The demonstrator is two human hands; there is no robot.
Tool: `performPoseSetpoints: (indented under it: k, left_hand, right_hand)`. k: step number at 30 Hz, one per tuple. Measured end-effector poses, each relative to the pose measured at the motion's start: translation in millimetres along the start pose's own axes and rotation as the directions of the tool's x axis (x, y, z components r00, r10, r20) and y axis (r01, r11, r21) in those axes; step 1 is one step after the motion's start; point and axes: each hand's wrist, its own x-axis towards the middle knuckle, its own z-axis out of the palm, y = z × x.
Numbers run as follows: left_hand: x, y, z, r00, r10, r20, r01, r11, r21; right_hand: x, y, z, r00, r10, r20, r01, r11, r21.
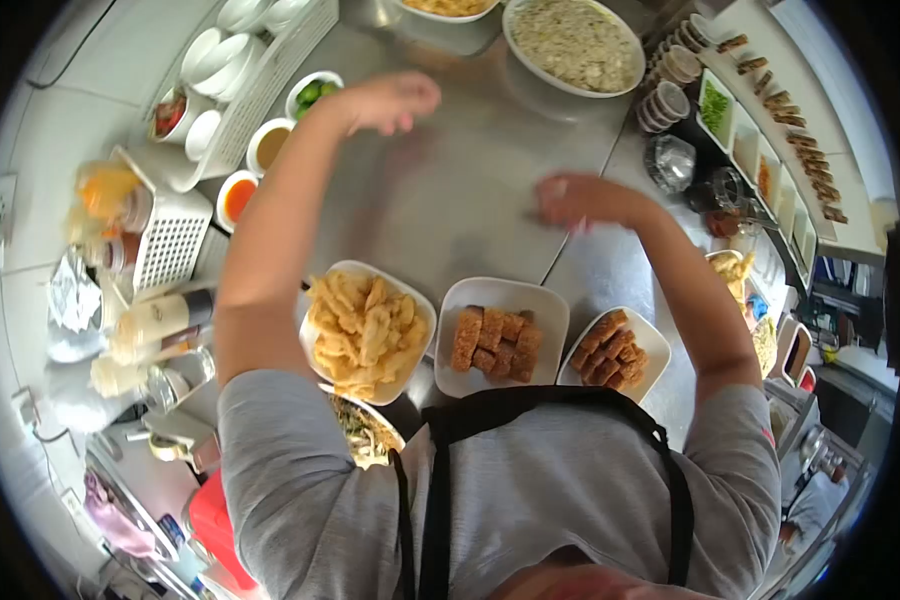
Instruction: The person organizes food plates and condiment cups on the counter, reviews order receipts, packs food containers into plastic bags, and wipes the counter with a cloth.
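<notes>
Currently, left hand [395, 102] hangs over the steel surface [460, 180], fingers loosely bent and part-spread, nearest the small bowl of green slices [291, 103]. Right hand [582, 202] also over the surface, curled and motion-blurred; cannot tell whether it grips anything. Large bowl of pale, grainy food [598, 95] sits beyond both hands. Nearer the body, left to right: golden fritters [368, 335], crisp brown chunks [495, 342], smaller dish of brown pieces [657, 353].
</notes>
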Motion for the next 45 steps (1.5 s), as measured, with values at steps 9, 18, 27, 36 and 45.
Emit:
performPoseSetpoints:
  k: [9,18,27,36,45]
  left_hand:
    - [-119.1,-84.9,67.8,0.851,-0.278,0.445,0.200,0.956,0.216]
    - [-99.8,-100.6,34.3,0.948,-0.312,-0.056,0.306,0.947,-0.098]
    - [-13.3,-94.2,18.2,0.891,-0.342,-0.298,0.034,0.706,-0.708]
    - [39.7,-66.2,2.2,0.857,-0.361,-0.367,-0.093,0.593,-0.800]
    - [-117.8,-49.0,11.8,0.825,-0.234,-0.514,0.041,0.933,-0.358]
  right_hand:
    - [-36.9,-10.7,73.7,0.963,-0.027,0.268,0.026,1.000,0.009]
    - [-53.7,15.3,51.9,0.983,-0.012,-0.182,0.028,0.996,0.084]
    - [-43.0,44.5,30.7,0.794,0.238,-0.560,0.142,0.823,0.551]
    - [-48.2,28.4,27.3,0.811,0.231,-0.538,0.192,0.764,0.616]
    - [-146.9,74.7,67.3,0.980,0.197,-0.020,-0.195,0.946,-0.259]
